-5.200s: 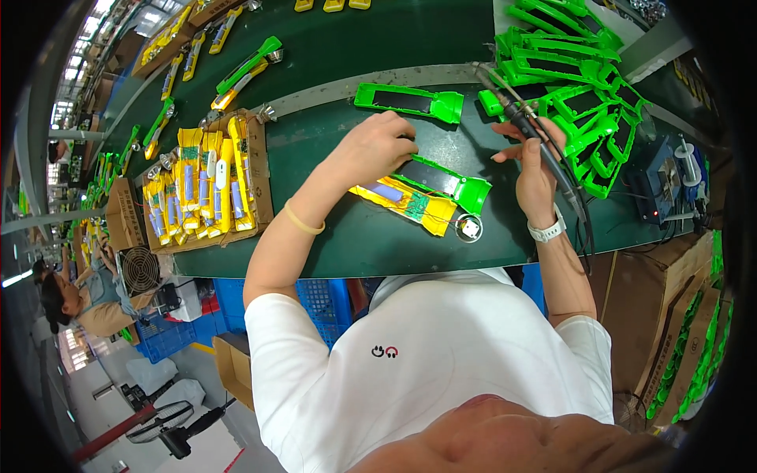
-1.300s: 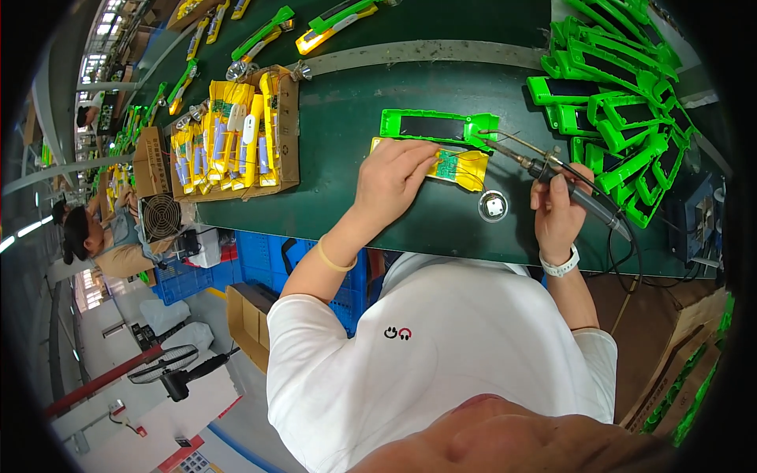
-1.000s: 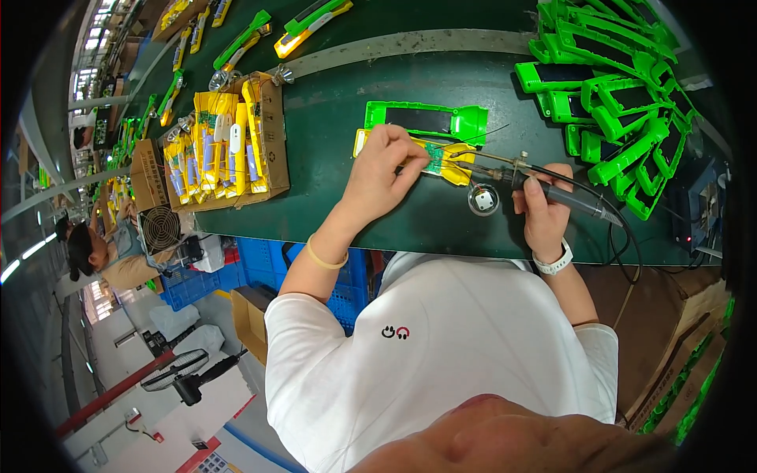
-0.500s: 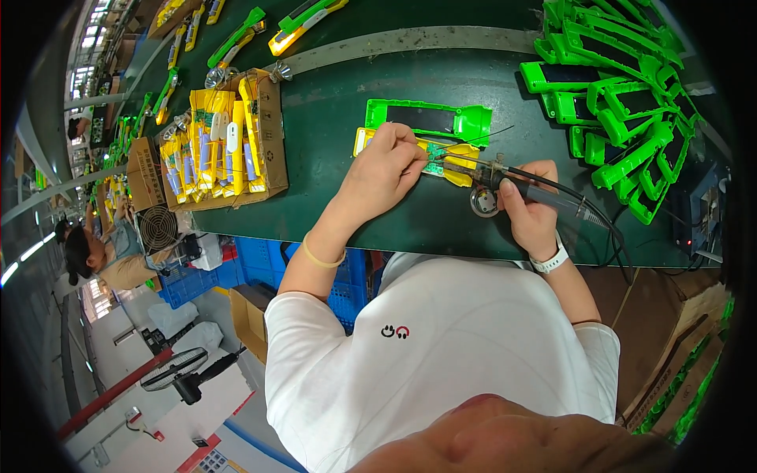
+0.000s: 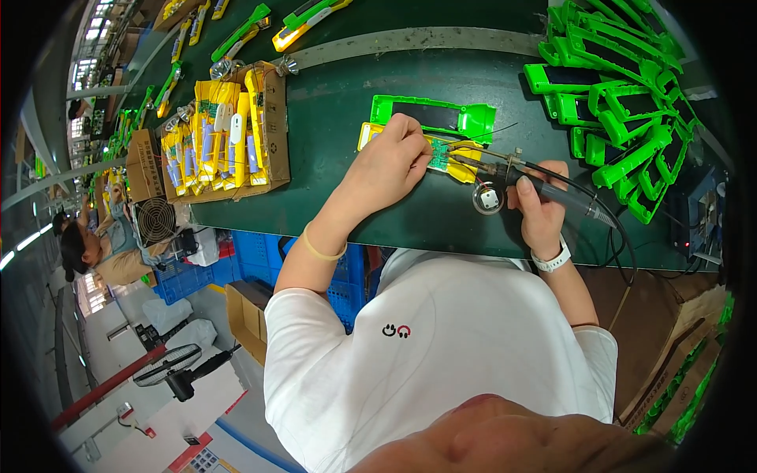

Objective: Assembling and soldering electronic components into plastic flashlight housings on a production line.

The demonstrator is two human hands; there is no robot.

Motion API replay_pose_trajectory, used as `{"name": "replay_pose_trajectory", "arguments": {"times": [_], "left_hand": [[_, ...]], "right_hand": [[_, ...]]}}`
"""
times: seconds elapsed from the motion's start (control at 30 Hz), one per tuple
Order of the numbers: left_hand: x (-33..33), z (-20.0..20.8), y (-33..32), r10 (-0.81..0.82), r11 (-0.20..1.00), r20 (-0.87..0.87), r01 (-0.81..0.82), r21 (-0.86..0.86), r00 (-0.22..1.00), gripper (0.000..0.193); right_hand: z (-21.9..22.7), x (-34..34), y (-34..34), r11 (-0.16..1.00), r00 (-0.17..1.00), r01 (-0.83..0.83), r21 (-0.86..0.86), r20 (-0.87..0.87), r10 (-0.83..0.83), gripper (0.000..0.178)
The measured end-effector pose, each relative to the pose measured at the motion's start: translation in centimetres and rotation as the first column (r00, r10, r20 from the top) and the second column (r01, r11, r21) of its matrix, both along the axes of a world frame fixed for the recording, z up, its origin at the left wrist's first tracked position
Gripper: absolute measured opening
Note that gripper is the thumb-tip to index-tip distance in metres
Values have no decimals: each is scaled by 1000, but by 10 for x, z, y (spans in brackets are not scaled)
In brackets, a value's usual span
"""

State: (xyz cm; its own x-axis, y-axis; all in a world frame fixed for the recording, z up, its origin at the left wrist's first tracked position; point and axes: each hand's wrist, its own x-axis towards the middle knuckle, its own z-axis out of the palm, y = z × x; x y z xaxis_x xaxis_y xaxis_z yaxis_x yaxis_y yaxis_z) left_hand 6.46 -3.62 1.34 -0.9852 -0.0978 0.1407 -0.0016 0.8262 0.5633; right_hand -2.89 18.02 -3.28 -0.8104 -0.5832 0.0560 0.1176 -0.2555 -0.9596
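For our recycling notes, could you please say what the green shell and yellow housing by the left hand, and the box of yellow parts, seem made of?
Green shell: probably glossy moulded plastic, with light-catching edges. Yellow housing: likely smooth plastic, evenly coloured. Box: apparently cardboard, from its matte brown walls.

Carton (image 5: 276, 130) w/ casings (image 5: 236, 134) L on bench (image 5: 339, 91); shell pile (image 5: 631, 150) R; btwn, lone shell (image 5: 475, 123) behind single casing (image 5: 439, 154).

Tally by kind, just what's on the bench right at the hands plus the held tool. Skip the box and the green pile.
Green frame: 1
Yellow shell, its circuit board included: 1
Round lamp head: 1
Soldering iron, in the right hand: 1
Total: 4
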Motion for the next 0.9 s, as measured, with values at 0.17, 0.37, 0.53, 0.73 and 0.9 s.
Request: {"name": "replay_pose_trajectory", "arguments": {"times": [0.17, 0.37, 0.53, 0.73, 0.9], "left_hand": [[2, 2, 0, 6, 1000, 10, -6, -9, 1000, 16], [42, 30, -10, 420, 846, 70, -362, -391, 905, 24], [42, 13, -5, 346, 857, 172, -385, 342, 922, 10], [17, -19, -14, -129, 983, -392, 66, -171, 911, 21], [14, -20, -15, -226, 949, -364, 119, -292, 904, 23]], "right_hand": [[0, 0, 2, 1000, 1000, -5, 6, -23, 5, 26], [1, -1, 4, 1000, 999, 24, -10, 31, -24, 25], [3, 0, 2, 1000, 999, 2, -21, 51, -1, 24], [-1, 0, 4, 1000, 999, 5, 4, 47, -6, 24], [-2, -1, 4, 1000, 999, 16, -13, 31, -16, 24]]}}
